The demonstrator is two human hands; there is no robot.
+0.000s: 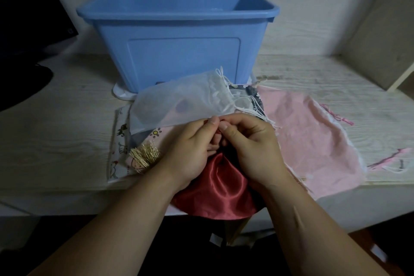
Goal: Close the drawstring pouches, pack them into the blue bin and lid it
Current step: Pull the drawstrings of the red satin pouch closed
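Observation:
A red satin pouch [216,188] hangs over the table's front edge. My left hand [190,152] and my right hand [251,148] both pinch its gathered mouth, thumbs meeting at the top. Behind them lies a sheer white pouch [179,101] with white strings. A pink pouch [309,139] lies flat to the right. A cartoon-print pouch [119,148] and a bundle of gold cord [145,154] lie to the left. The open blue bin [179,38] stands at the back, sitting on a white lid [122,94].
A dark monitor and its base [26,36] stand at the far left. A wooden shelf panel [385,36] rises at the right. A grey patterned pouch [253,96] peeks out between the white and pink ones. The white wood-grain table [56,123] ends just before my forearms.

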